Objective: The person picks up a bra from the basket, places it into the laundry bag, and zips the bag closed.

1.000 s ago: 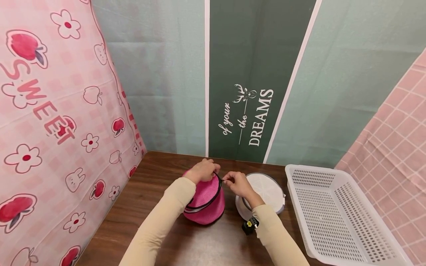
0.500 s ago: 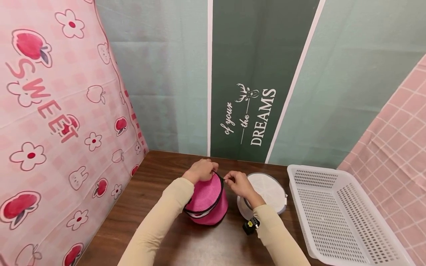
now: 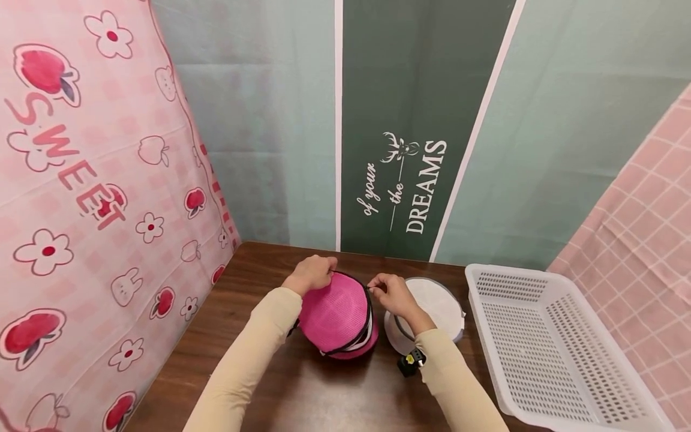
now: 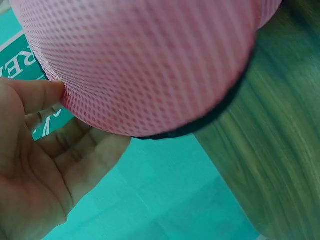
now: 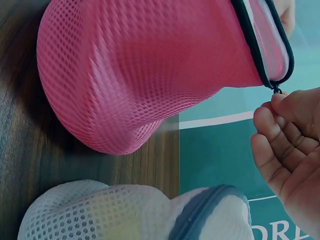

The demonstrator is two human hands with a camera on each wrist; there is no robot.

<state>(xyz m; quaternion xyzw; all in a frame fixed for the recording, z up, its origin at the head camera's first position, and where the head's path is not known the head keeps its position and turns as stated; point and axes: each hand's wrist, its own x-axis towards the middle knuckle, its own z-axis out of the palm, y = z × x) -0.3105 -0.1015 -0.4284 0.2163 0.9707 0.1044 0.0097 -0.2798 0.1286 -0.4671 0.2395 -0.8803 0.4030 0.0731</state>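
A pink mesh laundry bag (image 3: 335, 315) with a black zipper round its top stands on the wooden table, its lid tipped toward the head camera. My left hand (image 3: 313, 275) pinches the lid's far left edge between thumb and fingers; the left wrist view has this hand (image 4: 35, 165) at the black rim. On the bag's other side, my right hand (image 3: 394, 294) pinches the small zipper pull (image 5: 277, 90) between thumb and forefinger. Between the zipper edges a gap with white lining (image 5: 267, 35) shows beside that pull.
Right of the pink bag lies a white mesh bag (image 3: 432, 303) with a grey rim, partly under my right forearm. Farther right is a white perforated plastic basket (image 3: 477, 324). Cloth curtains (image 3: 270, 150) hang behind the table and at both sides.
My left hand has moved left with the lid's edge, and the pink bag has turned and tilted, showing more of its top. My right hand has shifted slightly right with the zipper pull.
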